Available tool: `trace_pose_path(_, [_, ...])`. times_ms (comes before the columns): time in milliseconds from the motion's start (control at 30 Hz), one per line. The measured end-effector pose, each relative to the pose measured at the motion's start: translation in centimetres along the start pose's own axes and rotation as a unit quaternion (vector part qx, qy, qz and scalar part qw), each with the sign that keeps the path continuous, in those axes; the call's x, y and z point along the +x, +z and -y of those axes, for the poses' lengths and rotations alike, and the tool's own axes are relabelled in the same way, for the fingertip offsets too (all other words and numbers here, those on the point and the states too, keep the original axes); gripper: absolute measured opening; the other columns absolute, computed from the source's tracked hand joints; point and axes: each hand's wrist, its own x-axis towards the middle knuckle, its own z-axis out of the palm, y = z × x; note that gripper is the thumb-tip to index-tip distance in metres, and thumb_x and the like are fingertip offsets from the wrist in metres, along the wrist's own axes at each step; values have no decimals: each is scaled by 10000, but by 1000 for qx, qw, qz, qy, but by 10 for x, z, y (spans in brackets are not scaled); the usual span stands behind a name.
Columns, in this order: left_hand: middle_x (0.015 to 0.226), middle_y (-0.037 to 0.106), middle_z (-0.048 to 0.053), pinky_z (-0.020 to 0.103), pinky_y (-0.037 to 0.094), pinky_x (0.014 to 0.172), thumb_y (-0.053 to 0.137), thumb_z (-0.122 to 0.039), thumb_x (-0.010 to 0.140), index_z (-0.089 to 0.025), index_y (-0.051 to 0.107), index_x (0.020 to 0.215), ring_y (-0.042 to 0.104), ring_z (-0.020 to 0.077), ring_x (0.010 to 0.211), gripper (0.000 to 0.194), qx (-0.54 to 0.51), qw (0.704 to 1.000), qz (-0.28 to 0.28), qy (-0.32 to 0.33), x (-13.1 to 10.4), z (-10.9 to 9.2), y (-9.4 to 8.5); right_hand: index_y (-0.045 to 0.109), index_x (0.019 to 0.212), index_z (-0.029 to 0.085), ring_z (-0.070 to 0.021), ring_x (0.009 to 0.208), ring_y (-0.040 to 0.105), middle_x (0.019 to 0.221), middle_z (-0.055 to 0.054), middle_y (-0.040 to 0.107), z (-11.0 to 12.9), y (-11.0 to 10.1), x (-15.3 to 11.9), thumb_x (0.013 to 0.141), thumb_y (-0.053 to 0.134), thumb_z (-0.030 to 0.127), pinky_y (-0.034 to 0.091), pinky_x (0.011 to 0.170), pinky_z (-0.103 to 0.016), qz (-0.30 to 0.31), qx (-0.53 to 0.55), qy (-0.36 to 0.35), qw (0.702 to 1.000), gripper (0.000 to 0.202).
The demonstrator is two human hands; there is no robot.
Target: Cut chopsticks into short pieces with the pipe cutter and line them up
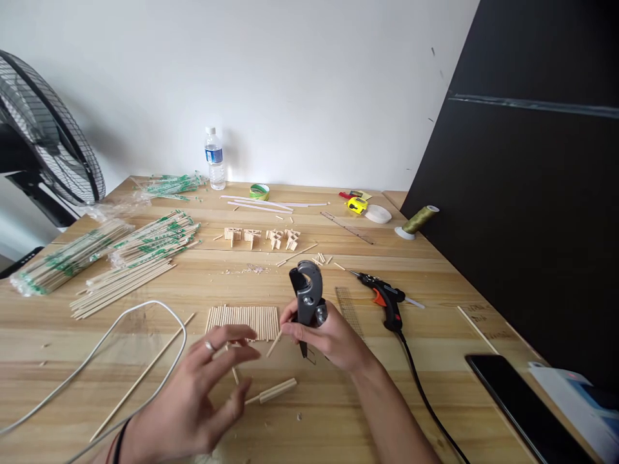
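My right hand (329, 335) is wrapped round a dark metal hand cutter (309, 298) with a curved jaw pointing up. A short wooden stick (274, 344) is pinched between its thumb and fingers, slanting down to the left. Nothing shows in my left hand (203, 380), whose fingers are spread and bent above the table. Behind it lies a row of short cut sticks (244, 320) set side by side. Just right of my left thumb are a few joined short sticks (278, 390), and another thin stick (235, 374) is partly hidden by the fingers.
Bundles of wooden sticks (149, 238) in plastic lie at left, near a white cable (120, 316) and a fan (48, 129). Small stick assemblies (252, 236) stand mid-table. A glue gun (384, 296) and phone (527, 406) are at right; a water bottle (215, 161) stands behind.
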Motion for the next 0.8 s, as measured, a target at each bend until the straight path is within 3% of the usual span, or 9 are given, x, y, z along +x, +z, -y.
trace_pose_path(67, [1175, 701, 98, 351, 615, 871, 609, -165, 956, -229, 657, 1182, 708, 235, 1075, 240, 62, 997, -44, -25, -11, 11, -1, 700, 872, 180, -129, 620, 569, 769, 0, 651, -3, -8, 2, 856, 776, 381, 480, 604, -269, -34, 17, 3, 999, 215])
trace_pose_path(133, [1113, 717, 78, 357, 609, 842, 666, -236, 958, -233, 679, 1163, 717, 234, 993, 206, 106, 993, -49, -34, -21, 20, 2, 683, 904, 180, -125, 584, 571, 766, 6, 647, -7, -12, 4, 803, 816, 394, 487, 578, -272, -70, 41, 14, 997, 272])
trace_pose_path(367, [1029, 700, 56, 346, 586, 770, 612, -277, 1006, -240, 716, 1083, 697, 213, 868, 135, 109, 992, 62, -17, -32, 23, 13, 650, 876, 191, -135, 571, 577, 741, 20, 628, -12, -10, 9, 721, 876, 469, 480, 537, -268, -159, 68, 36, 984, 390])
trace_pose_path(567, [1092, 673, 66, 326, 595, 824, 578, -236, 1032, -249, 695, 1107, 683, 213, 966, 139, 60, 991, 118, -32, -44, 27, 10, 643, 821, 196, -156, 582, 574, 666, 23, 621, -14, -11, 11, 659, 909, 536, 463, 532, -274, -211, 75, 57, 973, 462])
trace_pose_path(700, [1244, 635, 77, 318, 610, 910, 604, -218, 1008, -274, 690, 1101, 668, 243, 1143, 139, 47, 992, 105, -54, -54, 33, 8, 643, 799, 193, -157, 576, 570, 625, 26, 613, -17, -14, 11, 663, 910, 543, 457, 546, -278, -216, 63, 67, 972, 461])
trace_pose_path(800, [1301, 609, 84, 308, 632, 886, 636, -234, 981, -290, 685, 1135, 694, 245, 1113, 171, 50, 992, 90, -73, -57, 34, 9, 651, 795, 188, -144, 568, 570, 641, 31, 611, -18, -15, 11, 660, 915, 532, 453, 556, -272, -219, 58, 68, 972, 455])
